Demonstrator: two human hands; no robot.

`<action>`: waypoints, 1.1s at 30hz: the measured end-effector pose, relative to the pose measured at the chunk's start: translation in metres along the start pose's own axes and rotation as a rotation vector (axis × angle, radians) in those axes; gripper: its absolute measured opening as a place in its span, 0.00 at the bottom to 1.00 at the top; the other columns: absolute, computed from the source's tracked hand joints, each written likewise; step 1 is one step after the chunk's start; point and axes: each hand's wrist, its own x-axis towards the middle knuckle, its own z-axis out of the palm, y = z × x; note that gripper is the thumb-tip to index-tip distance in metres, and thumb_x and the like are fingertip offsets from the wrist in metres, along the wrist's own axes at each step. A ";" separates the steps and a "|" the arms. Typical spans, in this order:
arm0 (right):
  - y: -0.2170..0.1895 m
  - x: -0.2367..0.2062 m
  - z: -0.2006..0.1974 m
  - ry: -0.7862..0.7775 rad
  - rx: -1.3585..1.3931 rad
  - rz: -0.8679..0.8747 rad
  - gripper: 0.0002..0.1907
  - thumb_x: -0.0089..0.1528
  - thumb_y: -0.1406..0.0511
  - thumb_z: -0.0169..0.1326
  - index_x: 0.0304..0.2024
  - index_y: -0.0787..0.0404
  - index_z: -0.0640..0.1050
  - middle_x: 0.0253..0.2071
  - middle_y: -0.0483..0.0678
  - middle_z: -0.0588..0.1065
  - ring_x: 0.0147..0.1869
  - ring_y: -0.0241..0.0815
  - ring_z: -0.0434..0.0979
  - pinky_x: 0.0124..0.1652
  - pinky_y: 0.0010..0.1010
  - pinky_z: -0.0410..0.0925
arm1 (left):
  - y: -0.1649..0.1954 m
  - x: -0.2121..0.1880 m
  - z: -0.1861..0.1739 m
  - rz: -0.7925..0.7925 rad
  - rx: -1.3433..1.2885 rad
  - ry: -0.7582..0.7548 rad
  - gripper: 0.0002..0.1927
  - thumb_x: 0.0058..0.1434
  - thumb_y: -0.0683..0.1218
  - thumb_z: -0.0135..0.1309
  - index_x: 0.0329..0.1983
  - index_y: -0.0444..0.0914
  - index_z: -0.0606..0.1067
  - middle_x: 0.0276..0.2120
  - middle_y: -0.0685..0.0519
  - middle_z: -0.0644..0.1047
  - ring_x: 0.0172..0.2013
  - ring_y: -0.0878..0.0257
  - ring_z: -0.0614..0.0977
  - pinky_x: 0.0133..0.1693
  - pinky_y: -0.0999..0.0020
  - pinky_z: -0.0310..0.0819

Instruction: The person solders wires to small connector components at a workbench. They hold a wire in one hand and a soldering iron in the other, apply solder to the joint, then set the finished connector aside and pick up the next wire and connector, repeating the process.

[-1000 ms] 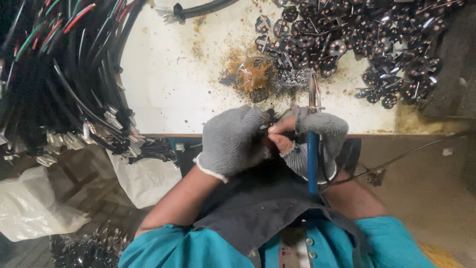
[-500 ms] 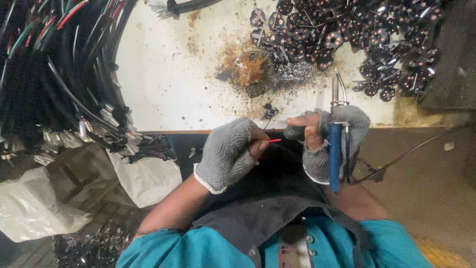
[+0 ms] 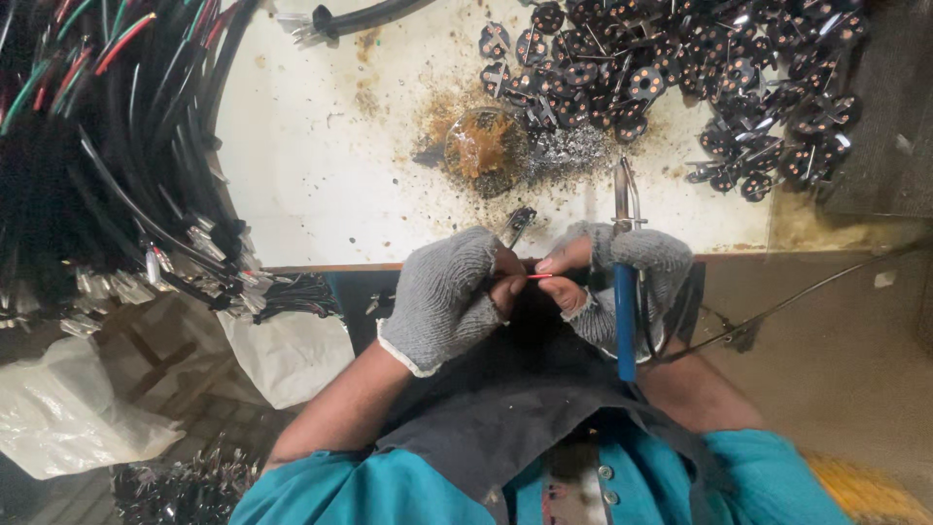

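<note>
- Red, thin wire [image 3: 533,277] was pinched between both hands just off the near edge of the surface [image 3: 321,175]; probably light and limp, best held close to its tip.
- Left hand [image 3: 447,297], grey-gloved, closed on one end of the wire.
- Right hand [image 3: 622,277] gripped the other end and also a blue-handled soldering iron [image 3: 623,292], tip toward the rosin patch [image 3: 486,146].
</note>
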 end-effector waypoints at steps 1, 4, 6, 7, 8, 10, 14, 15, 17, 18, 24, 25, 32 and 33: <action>0.000 0.000 0.000 0.009 -0.028 -0.013 0.09 0.63 0.62 0.65 0.36 0.61 0.81 0.33 0.47 0.80 0.36 0.38 0.82 0.39 0.27 0.73 | 0.000 0.000 0.000 0.013 0.006 0.001 0.05 0.61 0.43 0.60 0.37 0.42 0.75 0.31 0.49 0.76 0.34 0.50 0.81 0.37 0.59 0.74; 0.004 -0.001 0.001 0.011 0.010 -0.009 0.09 0.64 0.62 0.64 0.36 0.61 0.81 0.33 0.47 0.81 0.36 0.38 0.82 0.40 0.27 0.73 | -0.001 -0.001 -0.001 0.029 -0.010 0.001 0.06 0.60 0.45 0.61 0.35 0.43 0.74 0.30 0.50 0.75 0.33 0.50 0.81 0.36 0.60 0.73; 0.010 -0.004 0.001 0.000 -0.038 0.013 0.09 0.62 0.62 0.64 0.35 0.62 0.82 0.31 0.47 0.80 0.35 0.37 0.82 0.38 0.27 0.73 | -0.002 -0.002 -0.001 0.010 -0.023 0.000 0.07 0.60 0.45 0.62 0.35 0.43 0.74 0.29 0.51 0.75 0.32 0.51 0.81 0.36 0.60 0.73; 0.014 -0.007 0.001 -0.006 -0.062 0.024 0.09 0.61 0.62 0.65 0.35 0.62 0.82 0.31 0.47 0.80 0.34 0.37 0.81 0.37 0.27 0.73 | -0.002 -0.002 -0.001 0.000 -0.030 -0.001 0.07 0.60 0.45 0.62 0.35 0.43 0.74 0.29 0.51 0.75 0.32 0.51 0.81 0.36 0.61 0.73; 0.019 -0.009 0.001 -0.019 -0.020 0.051 0.09 0.62 0.62 0.64 0.35 0.62 0.82 0.31 0.46 0.81 0.34 0.36 0.81 0.37 0.27 0.73 | -0.002 -0.002 0.000 0.001 -0.034 0.008 0.07 0.60 0.45 0.62 0.35 0.43 0.74 0.29 0.51 0.75 0.32 0.51 0.81 0.36 0.60 0.73; 0.030 -0.014 0.002 -0.043 0.061 0.103 0.08 0.62 0.63 0.64 0.36 0.62 0.82 0.31 0.46 0.81 0.34 0.35 0.81 0.37 0.26 0.74 | -0.003 -0.002 0.001 0.008 -0.042 0.026 0.06 0.60 0.45 0.62 0.34 0.43 0.75 0.29 0.51 0.75 0.32 0.52 0.80 0.36 0.60 0.73; 0.049 -0.024 0.011 -0.038 0.077 0.112 0.08 0.62 0.64 0.64 0.37 0.63 0.81 0.34 0.45 0.81 0.39 0.34 0.80 0.40 0.25 0.74 | -0.003 -0.001 0.005 0.019 0.032 0.045 0.08 0.57 0.47 0.66 0.33 0.42 0.77 0.27 0.50 0.75 0.29 0.52 0.79 0.32 0.60 0.71; 0.053 -0.024 0.013 -0.050 0.107 0.129 0.08 0.62 0.64 0.64 0.37 0.63 0.81 0.35 0.45 0.80 0.39 0.34 0.80 0.40 0.25 0.74 | -0.004 -0.001 0.005 0.010 0.060 0.057 0.10 0.56 0.48 0.67 0.31 0.41 0.77 0.26 0.49 0.74 0.29 0.52 0.79 0.31 0.59 0.70; 0.056 -0.028 0.015 -0.034 0.112 0.151 0.08 0.61 0.65 0.64 0.37 0.63 0.81 0.33 0.44 0.80 0.38 0.34 0.79 0.38 0.26 0.73 | -0.005 -0.002 0.007 0.017 0.080 0.083 0.10 0.55 0.48 0.68 0.30 0.41 0.77 0.26 0.49 0.74 0.29 0.52 0.78 0.31 0.59 0.69; 0.056 -0.029 0.015 -0.006 0.088 0.154 0.07 0.61 0.65 0.65 0.37 0.62 0.81 0.31 0.44 0.79 0.36 0.34 0.78 0.36 0.26 0.72 | -0.006 -0.002 0.008 0.036 0.073 0.098 0.09 0.56 0.47 0.67 0.30 0.42 0.77 0.26 0.50 0.74 0.29 0.52 0.79 0.31 0.59 0.69; 0.044 -0.028 0.012 -0.022 -0.140 -0.073 0.06 0.60 0.65 0.66 0.35 0.60 0.81 0.28 0.44 0.76 0.32 0.38 0.76 0.33 0.29 0.68 | 0.000 -0.004 0.006 0.080 0.049 0.129 0.08 0.56 0.45 0.66 0.31 0.42 0.77 0.26 0.50 0.74 0.29 0.52 0.78 0.32 0.59 0.70; 0.040 -0.027 0.009 -0.027 -0.175 -0.070 0.07 0.59 0.65 0.66 0.34 0.59 0.81 0.27 0.45 0.76 0.31 0.39 0.76 0.32 0.29 0.67 | 0.003 -0.003 0.003 0.103 0.054 0.142 0.08 0.56 0.44 0.66 0.31 0.42 0.77 0.26 0.50 0.73 0.29 0.51 0.77 0.32 0.58 0.69; 0.027 0.006 -0.001 0.148 0.775 0.238 0.11 0.59 0.67 0.62 0.40 0.70 0.81 0.31 0.56 0.80 0.34 0.44 0.80 0.34 0.29 0.72 | -0.011 0.031 -0.049 -0.048 0.235 0.445 0.09 0.60 0.42 0.65 0.31 0.39 0.74 0.27 0.52 0.73 0.30 0.58 0.76 0.35 0.63 0.70; 0.027 0.010 0.005 0.188 0.321 -0.052 0.07 0.62 0.70 0.63 0.41 0.66 0.79 0.34 0.53 0.80 0.37 0.43 0.81 0.37 0.28 0.73 | -0.016 0.039 -0.052 -0.065 0.237 0.471 0.10 0.58 0.43 0.66 0.31 0.39 0.74 0.28 0.51 0.72 0.30 0.58 0.76 0.35 0.63 0.70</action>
